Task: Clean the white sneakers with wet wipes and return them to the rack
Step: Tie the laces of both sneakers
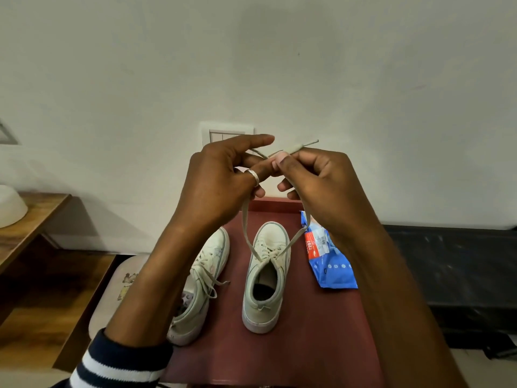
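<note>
Above the red table (pixel 307 345), the left hand (pixel 223 180) and right hand (pixel 319 180) each have a narrow grip pinched on one end of the laces (pixel 244 222), crossed at the fingertips. Both strands drop straight down to the sneaker (pixel 265 275) below, toe pointing far, equally near either hand.

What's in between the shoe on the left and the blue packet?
In the head view, the other white sneaker stands between the left sneaker and the blue packet. The left hand and right hand pinch its laces.

White sneakers (pixel 272 236) stand beside blue wipes pack (pixel 334 268).
</note>
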Motion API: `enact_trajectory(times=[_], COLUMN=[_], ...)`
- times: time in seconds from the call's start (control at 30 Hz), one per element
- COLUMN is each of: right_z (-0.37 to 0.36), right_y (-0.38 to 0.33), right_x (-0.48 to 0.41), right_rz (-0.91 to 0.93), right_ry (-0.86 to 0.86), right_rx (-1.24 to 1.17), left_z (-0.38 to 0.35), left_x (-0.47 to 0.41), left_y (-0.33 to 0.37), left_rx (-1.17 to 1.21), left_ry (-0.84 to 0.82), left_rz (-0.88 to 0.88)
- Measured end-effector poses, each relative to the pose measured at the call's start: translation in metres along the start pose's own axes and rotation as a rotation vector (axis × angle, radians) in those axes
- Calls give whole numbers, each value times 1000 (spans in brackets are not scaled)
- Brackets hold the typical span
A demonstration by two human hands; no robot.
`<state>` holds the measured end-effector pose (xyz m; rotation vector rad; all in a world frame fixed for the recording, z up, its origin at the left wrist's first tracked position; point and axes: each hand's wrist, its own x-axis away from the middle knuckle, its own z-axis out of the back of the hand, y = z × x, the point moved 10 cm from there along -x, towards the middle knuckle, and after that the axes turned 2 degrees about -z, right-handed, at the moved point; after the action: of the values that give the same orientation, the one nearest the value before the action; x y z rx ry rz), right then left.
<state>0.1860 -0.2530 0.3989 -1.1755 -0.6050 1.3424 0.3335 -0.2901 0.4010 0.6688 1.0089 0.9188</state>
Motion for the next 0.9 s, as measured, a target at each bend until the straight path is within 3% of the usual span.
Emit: enact_trajectory(times=[0.2, 0.37, 0.57, 0.7, 0.9], right_z=[0, 0, -3, 2, 0], right_y=[7, 23, 37, 38, 15], right_x=[1, 3, 2, 4, 1], right_rz=[-67, -228, -337, -355, -152], right_ry=[30, 90, 83, 119, 59], right_rx=[-149, -412, -567, -456, -120], left_z=[-3, 3, -1, 0, 1], left_x=[1, 3, 5, 5, 4], left_y=[-9, 6, 13, 11, -1], left_rx=[128, 2, -14, 0, -31], left_ry=[49, 139, 61, 52, 87], left_rz=[82, -70, -138, -118, -22])
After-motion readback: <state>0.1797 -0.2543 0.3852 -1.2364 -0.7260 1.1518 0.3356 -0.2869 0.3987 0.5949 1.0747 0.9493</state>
